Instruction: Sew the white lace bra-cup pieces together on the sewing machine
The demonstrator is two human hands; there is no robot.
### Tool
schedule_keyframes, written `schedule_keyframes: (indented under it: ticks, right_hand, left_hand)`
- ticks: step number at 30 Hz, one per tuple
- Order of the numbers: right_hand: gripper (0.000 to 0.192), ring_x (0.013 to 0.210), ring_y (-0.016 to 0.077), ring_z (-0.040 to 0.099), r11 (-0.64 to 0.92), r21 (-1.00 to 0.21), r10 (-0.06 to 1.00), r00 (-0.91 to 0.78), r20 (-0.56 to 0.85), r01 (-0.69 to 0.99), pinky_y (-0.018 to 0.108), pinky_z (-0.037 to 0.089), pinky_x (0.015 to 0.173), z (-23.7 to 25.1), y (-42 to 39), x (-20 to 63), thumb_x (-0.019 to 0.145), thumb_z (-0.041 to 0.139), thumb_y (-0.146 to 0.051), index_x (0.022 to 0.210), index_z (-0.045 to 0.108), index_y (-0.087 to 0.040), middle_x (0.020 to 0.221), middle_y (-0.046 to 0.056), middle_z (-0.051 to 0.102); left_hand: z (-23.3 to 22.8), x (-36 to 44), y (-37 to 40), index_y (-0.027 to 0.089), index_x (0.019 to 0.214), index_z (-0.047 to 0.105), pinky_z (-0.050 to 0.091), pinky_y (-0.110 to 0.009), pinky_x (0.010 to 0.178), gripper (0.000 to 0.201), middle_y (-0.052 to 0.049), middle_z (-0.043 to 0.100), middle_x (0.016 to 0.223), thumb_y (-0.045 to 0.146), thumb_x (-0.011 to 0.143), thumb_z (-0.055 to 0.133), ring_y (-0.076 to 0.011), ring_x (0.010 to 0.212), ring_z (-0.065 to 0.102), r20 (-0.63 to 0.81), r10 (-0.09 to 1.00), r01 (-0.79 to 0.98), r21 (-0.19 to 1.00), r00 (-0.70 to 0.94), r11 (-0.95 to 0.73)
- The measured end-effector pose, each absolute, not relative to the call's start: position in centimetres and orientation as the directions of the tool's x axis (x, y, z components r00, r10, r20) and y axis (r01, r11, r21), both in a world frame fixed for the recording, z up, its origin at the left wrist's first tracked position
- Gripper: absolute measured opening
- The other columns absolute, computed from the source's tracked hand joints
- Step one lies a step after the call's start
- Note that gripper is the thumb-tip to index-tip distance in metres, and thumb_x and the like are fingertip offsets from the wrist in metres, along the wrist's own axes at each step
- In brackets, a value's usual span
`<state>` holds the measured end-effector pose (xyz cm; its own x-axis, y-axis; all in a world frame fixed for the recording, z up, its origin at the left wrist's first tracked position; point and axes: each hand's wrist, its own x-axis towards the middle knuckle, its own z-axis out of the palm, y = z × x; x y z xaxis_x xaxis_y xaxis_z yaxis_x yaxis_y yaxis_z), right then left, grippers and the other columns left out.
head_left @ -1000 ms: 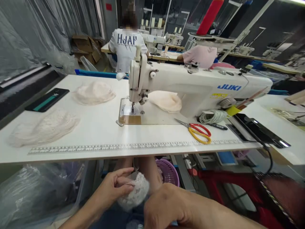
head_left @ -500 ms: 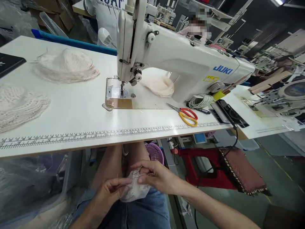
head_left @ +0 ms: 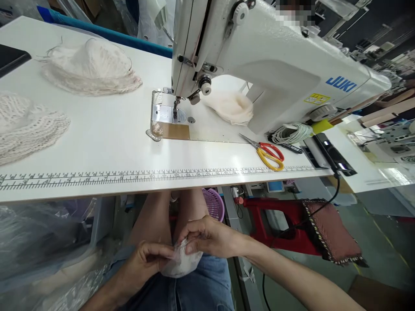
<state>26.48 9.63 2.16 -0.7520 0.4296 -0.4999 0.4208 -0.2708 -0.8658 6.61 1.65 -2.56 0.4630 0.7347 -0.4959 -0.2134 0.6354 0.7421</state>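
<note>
Below the front edge of a glossy white sewing table (head_left: 106, 142) printed with a ruler scale, where a white industrial sewing machine (head_left: 266, 56) is mounted in a crowded workshop, a small white lace piece (head_left: 181, 263) is pinched over the lap by the left hand (head_left: 142, 265) and right hand (head_left: 209, 237).

A white table (head_left: 106, 142) with a printed ruler (head_left: 155, 175) along its near edge carries a sewing machine (head_left: 275, 65). Two lace piles (head_left: 90, 67) (head_left: 27, 127) lie at the left, a cream cup (head_left: 231, 108) behind the needle. Scissors (head_left: 267, 153), a cord coil (head_left: 292, 133) and a black panel (head_left: 330, 153) sit at the right; a dark slab (head_left: 11, 58) shows far left.
</note>
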Motion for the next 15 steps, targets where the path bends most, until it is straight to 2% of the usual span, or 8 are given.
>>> schedule_keyframes:
  ticks: [5, 10, 15]
  right_hand:
    - [0.013, 0.072, 0.0133, 0.063, -0.172, -0.879, 0.488, -0.736, -0.469, 0.446, 0.02, 0.048, 0.061, 1.9, 9.6, 26.3, 0.08, 0.063, -0.022, 0.091, 0.064, -0.015, 0.078, 0.002, 0.068]
    - [0.011, 0.068, 0.0114, 0.06, -0.063, -0.888, 0.523, -0.743, -0.418, 0.455, 0.018, 0.043, 0.058, 2.7, 9.7, 26.1, 0.083, 0.06, -0.022, 0.091, 0.062, -0.016, 0.078, 0.001, 0.067]
    - [0.008, 0.063, 0.0092, 0.053, 0.062, -0.863, 0.586, -0.718, -0.375, 0.501, 0.018, 0.037, 0.056, 3.7, 9.9, 25.8, 0.083, 0.059, -0.02, 0.089, 0.062, -0.016, 0.071, -0.002, 0.061]
  left_hand:
    - [-1.6, 5.4, 2.3, 0.021, 0.095, 0.074, 0.047, -0.028, 0.078, 0.024, -0.004, 0.074, 0.089, 0.025, 0.083, 0.054, -0.0213, 0.085, 0.065, -0.452, 0.744, -0.003, 0.854, 0.492, 0.52]
    - [0.1, 5.3, 2.1, 0.023, 0.101, 0.068, 0.042, -0.029, 0.087, 0.029, -0.004, 0.069, 0.103, 0.033, 0.077, 0.055, -0.0249, 0.099, 0.059, -0.455, 0.83, 0.154, 0.89, 0.323, 0.428]
    - [1.1, 6.8, 2.8, 0.023, 0.074, 0.065, 0.042, -0.023, 0.07, 0.013, 0.001, 0.066, 0.072, 0.035, 0.075, 0.061, -0.0189, 0.073, 0.058, -0.461, 0.842, 0.446, 0.839, 0.281, 0.31]
